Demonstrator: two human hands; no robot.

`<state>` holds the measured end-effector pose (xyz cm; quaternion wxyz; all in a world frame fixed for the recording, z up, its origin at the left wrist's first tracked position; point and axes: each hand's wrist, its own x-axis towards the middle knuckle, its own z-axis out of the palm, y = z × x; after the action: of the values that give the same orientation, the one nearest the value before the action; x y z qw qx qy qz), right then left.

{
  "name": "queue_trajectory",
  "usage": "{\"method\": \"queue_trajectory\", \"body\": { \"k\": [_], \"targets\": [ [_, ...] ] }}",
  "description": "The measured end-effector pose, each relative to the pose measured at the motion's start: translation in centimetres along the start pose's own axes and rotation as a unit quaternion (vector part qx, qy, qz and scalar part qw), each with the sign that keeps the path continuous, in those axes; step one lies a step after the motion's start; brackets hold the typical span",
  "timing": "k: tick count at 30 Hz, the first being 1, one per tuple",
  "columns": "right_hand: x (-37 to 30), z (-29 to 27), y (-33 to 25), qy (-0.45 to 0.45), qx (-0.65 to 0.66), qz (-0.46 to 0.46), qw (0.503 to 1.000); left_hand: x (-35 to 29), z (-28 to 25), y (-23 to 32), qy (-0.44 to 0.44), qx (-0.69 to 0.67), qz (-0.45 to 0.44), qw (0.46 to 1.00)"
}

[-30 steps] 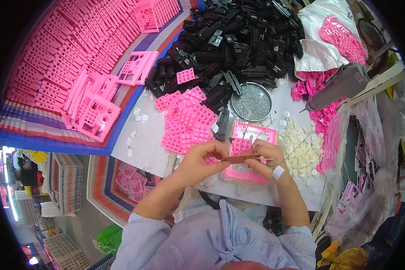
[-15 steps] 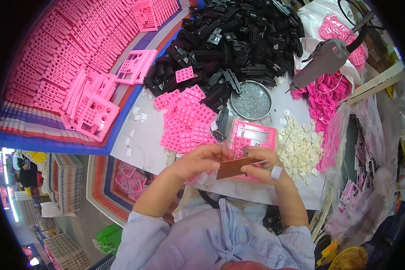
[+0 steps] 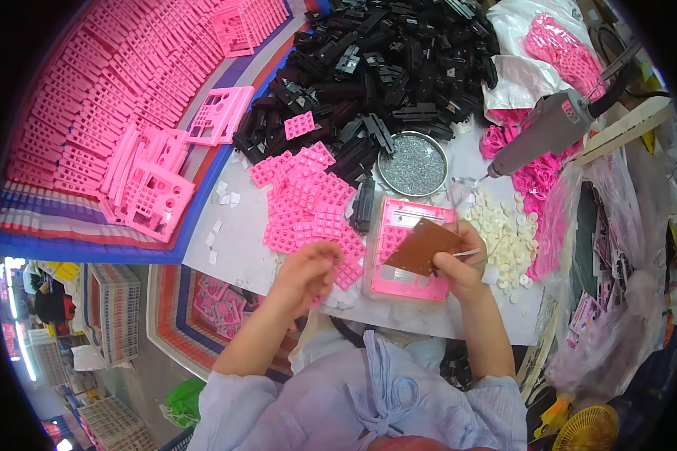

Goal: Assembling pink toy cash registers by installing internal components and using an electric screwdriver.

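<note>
While a brown circuit board (image 3: 423, 246) is gripped at its right edge between the thumb and fingers of the right hand (image 3: 465, 264), tilted over a pink plastic housing (image 3: 406, 289) on the white tabletop (image 3: 239, 254), the left hand (image 3: 306, 272) is held apart from it, near the piled pink keypads (image 3: 308, 199). Its fingers are loosely curled; whether anything small is pinched there cannot be told. White plastic discs (image 3: 502, 244) are heaped beside the right hand, and small metal parts (image 3: 412, 164) are contained in a round dish (image 3: 447, 167).
</note>
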<state>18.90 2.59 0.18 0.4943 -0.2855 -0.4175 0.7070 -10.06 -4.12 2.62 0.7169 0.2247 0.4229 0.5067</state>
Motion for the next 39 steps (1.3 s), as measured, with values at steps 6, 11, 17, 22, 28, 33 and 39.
{"method": "queue_trajectory", "body": {
  "k": [6, 11, 17, 22, 28, 33, 39],
  "targets": [
    [0.9, 4.2, -1.2, -0.11, -0.1, 0.096, 0.984, -0.3, 4.2, 1.1, -0.068, 0.468, 0.262, 0.841],
    [0.8, 4.2, -1.8, -0.088, -0.092, 0.083, 0.988, 1.1, 3.6, -0.2, -0.009, 0.152, 0.098, 0.983],
    [-0.5, 0.9, 0.5, -0.069, 0.057, 0.024, 0.996, 2.1, 2.0, -0.7, -0.063, 0.022, 0.028, 0.997],
    [-0.5, 2.3, 0.4, 0.037, 0.126, 0.045, 0.99, 2.2, 3.1, -1.7, -0.017, -0.008, 0.049, 0.999],
    [0.3, 3.6, 1.4, 0.078, 0.182, 0.052, 0.979, 2.2, 3.8, -1.8, -0.081, -0.126, -0.029, 0.988],
    [0.9, 6.0, 0.9, 0.074, 0.186, 0.134, 0.971, 2.0, 4.1, -1.9, -0.092, -0.161, -0.039, 0.982],
    [0.9, 5.1, 2.1, 0.006, 0.006, 0.095, 0.995, 1.8, 2.8, -1.7, -0.15, -0.12, 0.038, 0.981]
  ]
}}
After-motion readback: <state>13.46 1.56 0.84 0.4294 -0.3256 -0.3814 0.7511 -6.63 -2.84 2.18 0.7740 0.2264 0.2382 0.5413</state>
